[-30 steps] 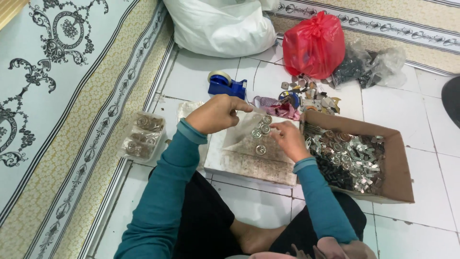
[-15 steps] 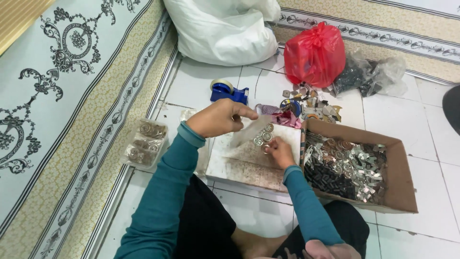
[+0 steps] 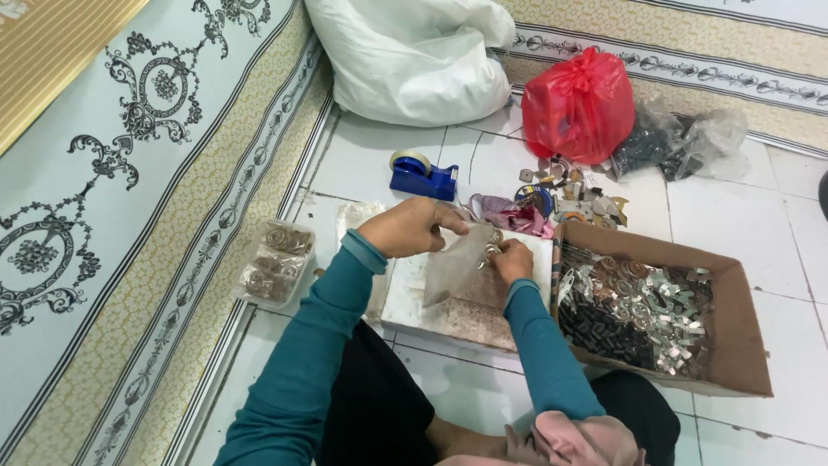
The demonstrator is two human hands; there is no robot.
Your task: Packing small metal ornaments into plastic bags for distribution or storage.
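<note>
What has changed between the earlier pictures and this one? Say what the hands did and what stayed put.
The left hand now holds up a clear plastic bag, and the right hand has gone from the small metal pieces lying loose on the white board to the bag's mouth with metal pieces. The blue tape dispenser, cardboard box and red bag stayed put.

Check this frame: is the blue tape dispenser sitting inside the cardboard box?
No, the blue tape dispenser stands on the white floor tiles beyond the hands, apart from the cardboard box of metal parts.
</note>
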